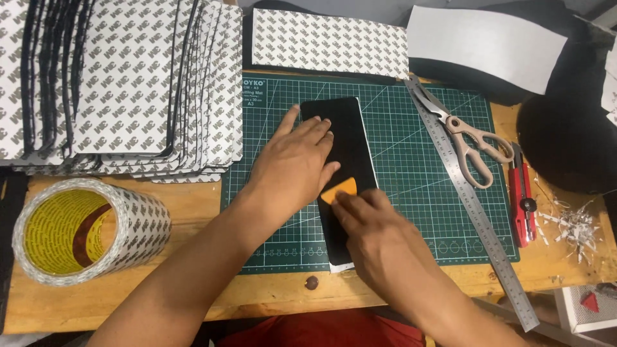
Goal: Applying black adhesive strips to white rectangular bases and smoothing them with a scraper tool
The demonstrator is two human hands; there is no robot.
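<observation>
A: Position of the black strip (347, 138)?
B: Lengthwise on the green cutting mat (411, 186), under both hands. Left hand (292, 167) lies flat on it, fingers spread; right hand (373, 234) pinches an orange scraper (339, 190).
A: Surroundings?
B: Steel ruler (469, 199), scissors (463, 138) and red knife (522, 202) right; tape roll (83, 228) left.
</observation>
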